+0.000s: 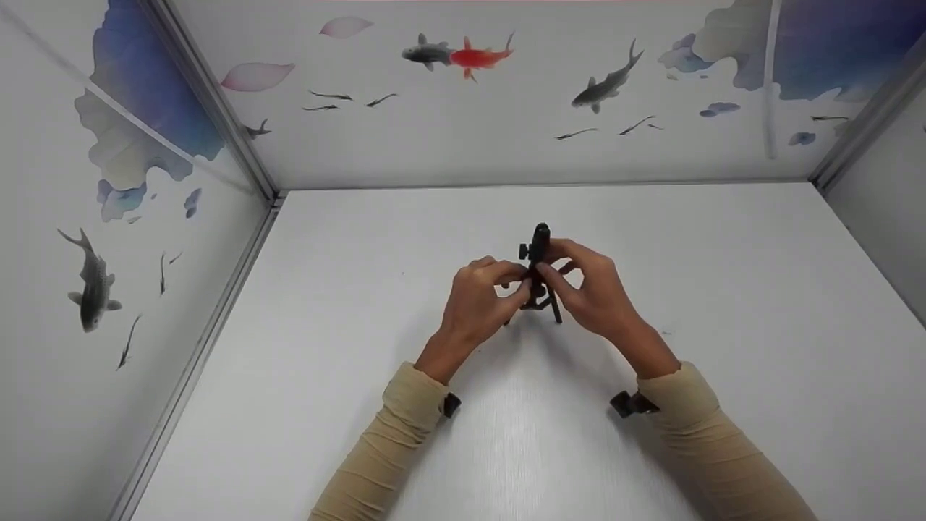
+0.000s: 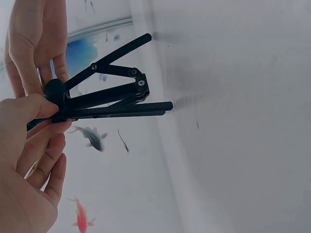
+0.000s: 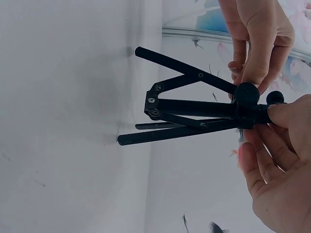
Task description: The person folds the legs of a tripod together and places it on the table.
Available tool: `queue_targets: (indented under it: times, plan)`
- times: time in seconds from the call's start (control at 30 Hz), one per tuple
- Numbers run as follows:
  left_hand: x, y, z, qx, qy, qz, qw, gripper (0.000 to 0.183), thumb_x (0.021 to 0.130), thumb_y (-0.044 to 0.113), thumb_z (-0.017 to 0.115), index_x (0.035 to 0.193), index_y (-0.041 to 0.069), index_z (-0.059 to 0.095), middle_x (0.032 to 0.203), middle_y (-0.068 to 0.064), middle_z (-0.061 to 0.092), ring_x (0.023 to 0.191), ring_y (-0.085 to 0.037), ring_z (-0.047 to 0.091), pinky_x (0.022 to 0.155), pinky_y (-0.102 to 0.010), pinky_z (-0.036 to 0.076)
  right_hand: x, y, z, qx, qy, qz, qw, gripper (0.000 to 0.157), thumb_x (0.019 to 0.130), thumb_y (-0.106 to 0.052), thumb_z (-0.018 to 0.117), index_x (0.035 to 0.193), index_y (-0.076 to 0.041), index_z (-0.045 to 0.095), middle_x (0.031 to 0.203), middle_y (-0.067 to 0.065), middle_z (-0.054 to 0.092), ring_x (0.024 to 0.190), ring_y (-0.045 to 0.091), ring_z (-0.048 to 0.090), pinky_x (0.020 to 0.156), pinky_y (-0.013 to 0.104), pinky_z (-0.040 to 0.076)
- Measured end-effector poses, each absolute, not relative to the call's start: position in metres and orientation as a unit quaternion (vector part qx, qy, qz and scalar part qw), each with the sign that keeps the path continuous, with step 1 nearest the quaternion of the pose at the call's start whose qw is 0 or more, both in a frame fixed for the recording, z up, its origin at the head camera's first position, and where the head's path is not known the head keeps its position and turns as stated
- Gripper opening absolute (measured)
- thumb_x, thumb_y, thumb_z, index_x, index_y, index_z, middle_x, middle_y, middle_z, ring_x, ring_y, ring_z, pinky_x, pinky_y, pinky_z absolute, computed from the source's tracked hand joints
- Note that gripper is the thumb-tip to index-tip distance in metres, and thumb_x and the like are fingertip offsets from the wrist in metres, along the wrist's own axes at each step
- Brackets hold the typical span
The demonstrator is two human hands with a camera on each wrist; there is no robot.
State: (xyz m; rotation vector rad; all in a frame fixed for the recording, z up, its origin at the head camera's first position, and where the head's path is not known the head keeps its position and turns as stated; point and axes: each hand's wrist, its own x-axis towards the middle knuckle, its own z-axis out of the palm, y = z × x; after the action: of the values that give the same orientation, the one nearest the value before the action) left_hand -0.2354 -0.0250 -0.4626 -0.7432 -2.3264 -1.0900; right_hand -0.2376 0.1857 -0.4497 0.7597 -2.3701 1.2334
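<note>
A small black tripod [image 1: 540, 242] stands upright between both hands, its legs partly spread and their tips right at the tabletop. My left hand [image 1: 474, 300] pinches it at the collar from the left, with the thumb by a round knob [image 2: 54, 90] in the left wrist view. From the other side, my right hand [image 1: 595, 289] grips the upper part with thumb and fingers, just above the left hand's hold. The right wrist view shows the centre tube [image 3: 194, 108], the hinged braces and a second, smaller knob [image 3: 275, 97] near the right thumb.
The white table [image 1: 325, 304] meets a back wall [image 1: 463, 145] printed with fish and petals. A left side wall [image 1: 43, 304] carries similar prints. Metal framing [image 1: 260, 170] runs along the corner. Small cameras sit at both sleeve cuffs.
</note>
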Motion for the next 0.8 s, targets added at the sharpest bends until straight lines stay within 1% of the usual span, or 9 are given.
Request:
queue_targets:
  times: [0.27, 0.37, 0.53, 0.63, 0.73, 0.8]
  plan:
    - [-0.2350, -0.0246, -0.4634, -0.271, -0.841, -0.407, 0.233, 0.013, 0.096, 0.014, 0.082, 0.107, 0.010, 0.085, 0.096, -0.001, 0.086, 0.087, -0.020, 0.075, 0.081, -0.032, 0.060, -0.2381, 0.1858, -0.4501, 0.273, -0.835, 0.440, 0.186, 0.028, 0.107, -0.015, 0.070, 0.135, -0.013, 0.072, 0.119, -0.002, 0.079, 0.109, 0.013, 0.074, 0.086, 0.031, 0.060]
    - [-0.2347, -0.0243, -0.4635, -0.270, -0.840, -0.408, 0.234, 0.013, 0.096, 0.014, 0.082, 0.107, 0.010, 0.085, 0.097, -0.001, 0.085, 0.088, -0.018, 0.075, 0.081, -0.031, 0.060, -0.2381, 0.1860, -0.4501, 0.271, -0.836, 0.439, 0.188, 0.029, 0.106, -0.015, 0.070, 0.135, -0.013, 0.072, 0.118, -0.002, 0.079, 0.109, 0.012, 0.074, 0.086, 0.029, 0.060]
    - [-0.2352, -0.0243, -0.4640, -0.272, -0.837, -0.410, 0.239, 0.013, 0.096, 0.013, 0.082, 0.107, 0.009, 0.085, 0.097, -0.002, 0.084, 0.088, -0.019, 0.077, 0.081, -0.031, 0.061, -0.2379, 0.1868, -0.4500, 0.273, -0.836, 0.435, 0.194, 0.029, 0.106, -0.014, 0.071, 0.135, -0.012, 0.073, 0.118, 0.000, 0.079, 0.108, 0.014, 0.074, 0.087, 0.029, 0.060]
    - [-0.2351, -0.0243, -0.4641, -0.275, -0.835, -0.411, 0.240, 0.013, 0.096, 0.013, 0.082, 0.108, 0.009, 0.085, 0.097, -0.002, 0.085, 0.090, -0.017, 0.077, 0.081, -0.029, 0.061, -0.2373, 0.1875, -0.4497, 0.275, -0.835, 0.433, 0.197, 0.029, 0.105, -0.013, 0.072, 0.134, -0.012, 0.074, 0.116, 0.000, 0.079, 0.107, 0.014, 0.074, 0.086, 0.030, 0.061]
    - [-0.2350, -0.0244, -0.4643, -0.276, -0.835, -0.410, 0.241, 0.013, 0.096, 0.013, 0.081, 0.108, 0.009, 0.085, 0.098, -0.001, 0.085, 0.091, -0.013, 0.076, 0.082, -0.026, 0.061, -0.2376, 0.1878, -0.4498, 0.277, -0.836, 0.431, 0.199, 0.029, 0.105, -0.012, 0.072, 0.134, -0.012, 0.074, 0.115, 0.000, 0.079, 0.107, 0.014, 0.074, 0.086, 0.030, 0.061]
    - [-0.2354, -0.0246, -0.4645, -0.276, -0.834, -0.411, 0.242, 0.013, 0.096, 0.013, 0.081, 0.108, 0.009, 0.085, 0.099, -0.001, 0.085, 0.091, -0.012, 0.076, 0.082, -0.026, 0.061, -0.2381, 0.1877, -0.4501, 0.278, -0.835, 0.430, 0.200, 0.029, 0.105, -0.012, 0.072, 0.134, -0.012, 0.074, 0.114, 0.000, 0.080, 0.106, 0.015, 0.074, 0.086, 0.030, 0.062]
